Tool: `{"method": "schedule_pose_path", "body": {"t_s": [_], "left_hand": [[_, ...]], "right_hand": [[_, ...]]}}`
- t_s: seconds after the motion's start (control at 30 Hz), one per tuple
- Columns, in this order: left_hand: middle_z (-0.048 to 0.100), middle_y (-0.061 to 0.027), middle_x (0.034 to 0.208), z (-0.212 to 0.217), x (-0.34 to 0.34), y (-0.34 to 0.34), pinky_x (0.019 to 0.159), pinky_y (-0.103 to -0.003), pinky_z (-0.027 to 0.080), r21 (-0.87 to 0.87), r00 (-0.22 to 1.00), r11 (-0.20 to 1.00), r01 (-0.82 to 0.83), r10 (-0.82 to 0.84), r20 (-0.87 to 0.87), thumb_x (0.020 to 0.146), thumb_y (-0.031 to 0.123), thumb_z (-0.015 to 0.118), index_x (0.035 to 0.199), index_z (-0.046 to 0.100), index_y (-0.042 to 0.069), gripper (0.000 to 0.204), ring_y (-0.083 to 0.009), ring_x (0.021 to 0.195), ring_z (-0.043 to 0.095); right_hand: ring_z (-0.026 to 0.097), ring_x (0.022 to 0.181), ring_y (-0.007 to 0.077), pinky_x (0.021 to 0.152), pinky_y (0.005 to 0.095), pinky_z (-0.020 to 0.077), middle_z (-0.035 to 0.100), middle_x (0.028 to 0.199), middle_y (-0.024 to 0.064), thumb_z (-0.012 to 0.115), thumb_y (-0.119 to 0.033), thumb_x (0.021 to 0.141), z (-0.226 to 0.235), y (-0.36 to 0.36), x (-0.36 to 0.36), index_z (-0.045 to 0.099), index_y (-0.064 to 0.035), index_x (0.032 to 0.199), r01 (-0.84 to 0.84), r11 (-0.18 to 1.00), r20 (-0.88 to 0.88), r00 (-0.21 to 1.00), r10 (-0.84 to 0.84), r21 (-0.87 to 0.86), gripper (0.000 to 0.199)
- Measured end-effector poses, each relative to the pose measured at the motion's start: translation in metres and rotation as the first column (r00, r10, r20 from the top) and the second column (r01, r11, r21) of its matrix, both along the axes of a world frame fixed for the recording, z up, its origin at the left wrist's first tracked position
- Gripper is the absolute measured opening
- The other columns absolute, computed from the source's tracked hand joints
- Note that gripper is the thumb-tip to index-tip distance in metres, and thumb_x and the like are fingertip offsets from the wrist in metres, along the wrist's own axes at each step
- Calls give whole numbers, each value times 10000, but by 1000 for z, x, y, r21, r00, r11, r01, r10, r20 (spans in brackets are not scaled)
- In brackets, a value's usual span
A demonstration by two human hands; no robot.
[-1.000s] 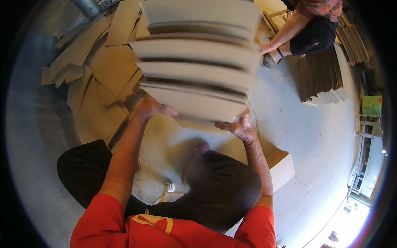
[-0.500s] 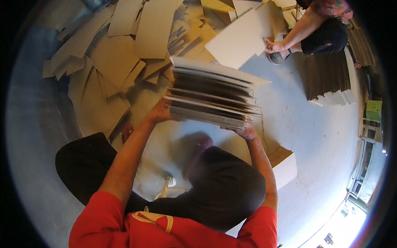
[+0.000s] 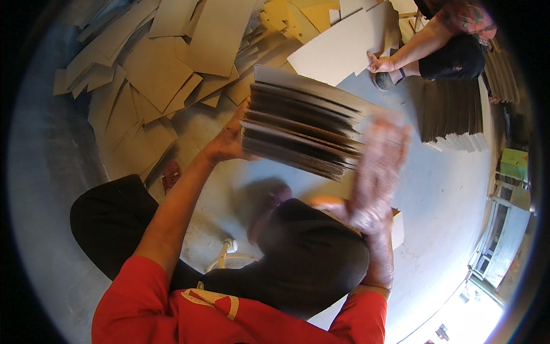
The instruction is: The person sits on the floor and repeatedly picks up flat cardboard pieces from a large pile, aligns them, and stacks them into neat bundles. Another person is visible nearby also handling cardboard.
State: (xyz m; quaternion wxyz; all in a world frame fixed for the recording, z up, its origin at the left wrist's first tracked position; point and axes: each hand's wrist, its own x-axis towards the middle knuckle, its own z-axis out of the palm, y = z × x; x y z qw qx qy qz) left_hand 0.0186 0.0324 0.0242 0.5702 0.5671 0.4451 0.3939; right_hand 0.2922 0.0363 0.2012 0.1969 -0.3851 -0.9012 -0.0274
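I sit on a low stool with a thick stack of flat cardboard sheets (image 3: 303, 129) held out over my knees. My left hand (image 3: 226, 143) grips the stack at its left end and carries it alone. My right hand (image 3: 375, 172) is off the stack, fingers spread and blurred by motion, just beside its right end. The sheets lie layered, edges toward me.
A loose heap of cardboard sheets (image 3: 160, 74) covers the concrete floor at the upper left. Another person (image 3: 441, 40) sits at the upper right, a hand on a large pale sheet (image 3: 344, 46). A neat dark stack of sheets (image 3: 452, 112) stands near them. A pale box (image 3: 397, 229) lies by my right knee.
The stack has come down and away from the camera. My right hand has let go of its right end and swings free; my left hand still holds it.
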Motion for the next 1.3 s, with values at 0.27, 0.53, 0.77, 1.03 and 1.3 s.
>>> {"method": "schedule_pose_path", "body": {"t_s": [0.27,0.53,0.77,1.03,1.3], "left_hand": [[201,-157,1528,-18,-4,6,1153,-397,170,99,998,995,16,-10,-64,518,298,892,1497,98,43,1285,-295,1419,174],[224,-161,1518,-6,9,11,1150,-387,193,181,998,983,16,-5,-59,514,262,877,1496,88,35,1281,-297,1409,213],[251,-164,1503,-1,0,7,1148,-388,209,305,988,952,-7,53,-144,488,242,892,1487,94,14,1298,-286,1391,246],[215,-198,1518,-21,0,2,1149,-404,203,229,992,970,-85,104,-72,509,267,899,1489,63,15,1313,-317,1410,212],[242,-113,1515,-19,18,13,1129,-404,255,256,993,964,-66,39,110,538,207,894,1504,80,83,1269,-263,1390,246]], "right_hand": [[201,1417,364,1135,567,82,289,1482,236,656,-599,655,-24,18,-16,304,46,1417,-83,972,176,977,123,-218,1059],[252,1398,366,1146,520,102,322,1462,245,496,-700,758,-31,25,-12,331,68,1397,-150,938,163,964,209,-311,1013],[260,1389,380,1141,532,98,317,1453,270,394,-745,809,8,57,-32,283,44,1428,-70,998,74,995,69,10,1010],[227,1401,381,1144,498,118,316,1455,266,344,-775,799,-19,60,-30,250,48,1439,-91,975,131,984,119,-200,1047],[168,1416,391,1133,550,115,223,1489,273,757,-513,622,-44,39,-34,229,16,1447,-112,927,123,978,166,-359,1113]]}}
